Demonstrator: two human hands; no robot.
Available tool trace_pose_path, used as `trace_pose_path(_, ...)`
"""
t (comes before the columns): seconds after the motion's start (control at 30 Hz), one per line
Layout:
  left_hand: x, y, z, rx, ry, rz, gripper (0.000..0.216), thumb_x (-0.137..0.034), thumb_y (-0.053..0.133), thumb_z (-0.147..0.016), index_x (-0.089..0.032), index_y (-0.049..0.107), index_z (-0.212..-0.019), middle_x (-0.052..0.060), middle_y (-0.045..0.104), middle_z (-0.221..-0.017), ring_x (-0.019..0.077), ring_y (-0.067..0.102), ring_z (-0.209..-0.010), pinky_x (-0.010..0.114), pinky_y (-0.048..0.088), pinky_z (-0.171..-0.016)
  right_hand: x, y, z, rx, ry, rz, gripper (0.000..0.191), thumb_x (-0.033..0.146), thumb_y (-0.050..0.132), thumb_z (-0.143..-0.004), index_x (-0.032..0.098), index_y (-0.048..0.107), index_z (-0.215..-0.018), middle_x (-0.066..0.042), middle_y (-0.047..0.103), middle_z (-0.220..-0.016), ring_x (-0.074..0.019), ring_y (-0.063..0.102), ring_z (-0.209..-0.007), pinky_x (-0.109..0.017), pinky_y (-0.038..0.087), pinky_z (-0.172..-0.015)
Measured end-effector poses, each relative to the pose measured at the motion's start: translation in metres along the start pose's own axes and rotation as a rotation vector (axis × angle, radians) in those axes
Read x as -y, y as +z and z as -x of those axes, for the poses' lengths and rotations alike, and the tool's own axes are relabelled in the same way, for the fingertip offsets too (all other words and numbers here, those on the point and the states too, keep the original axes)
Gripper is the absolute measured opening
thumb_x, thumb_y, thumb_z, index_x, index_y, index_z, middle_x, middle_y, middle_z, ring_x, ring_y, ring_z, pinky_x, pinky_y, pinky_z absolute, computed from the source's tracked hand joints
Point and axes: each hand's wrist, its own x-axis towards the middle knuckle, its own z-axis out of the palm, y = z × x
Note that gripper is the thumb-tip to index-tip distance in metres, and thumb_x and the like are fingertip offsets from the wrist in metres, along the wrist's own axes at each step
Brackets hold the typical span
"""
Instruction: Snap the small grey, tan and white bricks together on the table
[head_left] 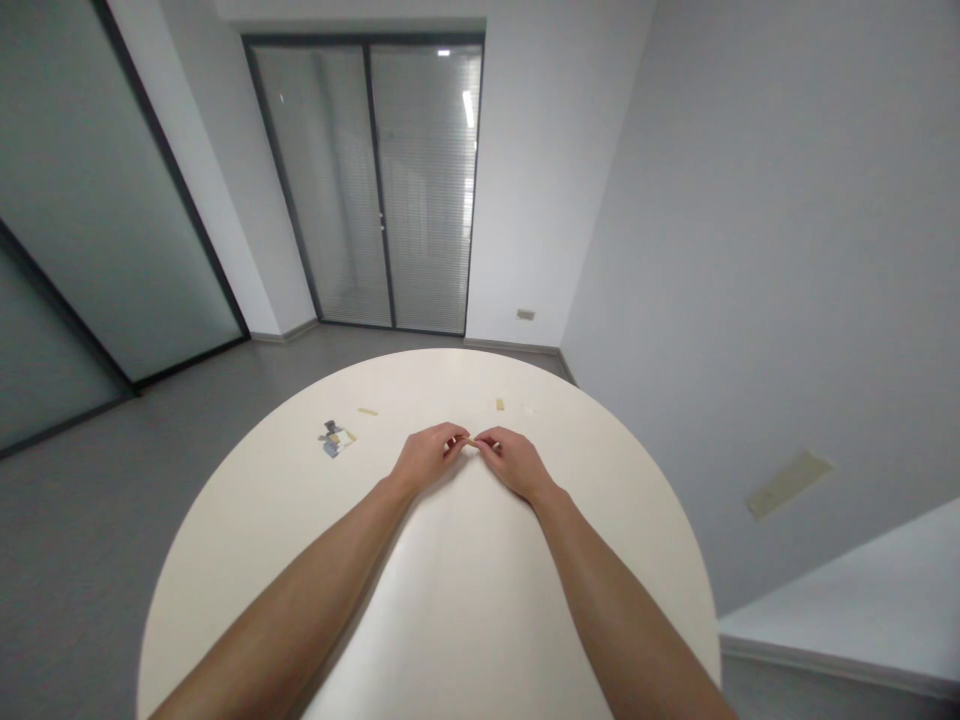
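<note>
Near the middle of the white round table [469, 620], both hands meet over one small yellowish strip [472, 442]. My left hand [430, 455] pinches its left end between thumb and fingers. The right end sits in the pinch of my right hand [516, 461]. What the strip is made of is too small to tell. Beyond my right hand lies a small yellow piece [500, 405], with a pale, nearly clear scrap [530, 410] beside it. A thin yellow strip [368, 411] rests farther back on the left.
A little heap of grey, white and yellow scraps [336, 439] lies on the table's left side. Past the far edge are a glazed door with blinds [427, 190] and a wall socket [526, 315]. A grey wall [780, 260] runs along the right.
</note>
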Motion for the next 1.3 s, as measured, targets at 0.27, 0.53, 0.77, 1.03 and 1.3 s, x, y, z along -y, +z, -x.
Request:
trace_pose_path(0.27,-0.0009,0.0001,0.0004,-0.010,0.010,0.031,0.023,-0.033,0.049,-0.094,-0.025,0.066,-0.106,0.001,0.072,-0.101,0.0141,0.065,-0.087,0.023,0.050,-0.074,0.0004,-0.0002,-0.0002,0.013,0.000,-0.017,0.019,0.028,0.053,-0.094,0.022,0.069,-0.102,-0.004,0.072,-0.098,-0.0167,0.064,-0.089,-0.027,0.046,-0.081)
trace_pose_path(0.53,-0.0010,0.0001,0.0002,0.003,0.024,0.049,0.026,-0.036,0.049,-0.094,-0.025,0.067,-0.110,0.002,0.072,-0.100,0.0144,0.064,-0.086,0.024,0.050,-0.076,-0.0026,0.0027,0.0000,0.004,-0.008,-0.024,0.018,0.026,0.053,-0.094,0.022,0.069,-0.102,-0.004,0.072,-0.097,-0.0160,0.064,-0.087,-0.027,0.046,-0.080)
trace_pose_path(0.77,-0.0019,-0.0008,0.0007,-0.004,0.077,0.053,0.028,-0.036,0.047,-0.096,-0.026,0.067,-0.112,0.003,0.071,-0.102,0.0143,0.065,-0.089,0.024,0.049,-0.077,-0.0025,0.0026,0.0006,0.012,0.000,-0.031,0.018,0.026,0.054,-0.092,0.023,0.070,-0.101,-0.003,0.072,-0.097,-0.0166,0.063,-0.087,-0.027,0.045,-0.080)
trace_pose_path(1.03,-0.0018,-0.0011,0.0004,0.000,0.082,0.047,0.026,-0.036,0.048,-0.096,-0.026,0.068,-0.110,0.002,0.072,-0.103,0.0143,0.065,-0.089,0.024,0.049,-0.076,-0.0012,0.0019,0.0009,0.012,0.012,-0.031,0.015,0.025,0.056,-0.089,0.023,0.069,-0.097,-0.003,0.072,-0.095,-0.0167,0.063,-0.086,-0.027,0.045,-0.079)
trace_pose_path(1.3,0.0005,0.0010,0.0001,0.007,0.049,0.051,0.025,-0.038,0.049,-0.095,-0.024,0.068,-0.103,0.001,0.072,-0.097,0.0139,0.065,-0.082,0.024,0.048,-0.073,-0.0035,0.0025,0.0013,0.016,-0.014,-0.045,0.016,0.029,0.056,-0.092,0.023,0.070,-0.098,-0.003,0.072,-0.093,-0.0159,0.063,-0.083,-0.026,0.045,-0.077)
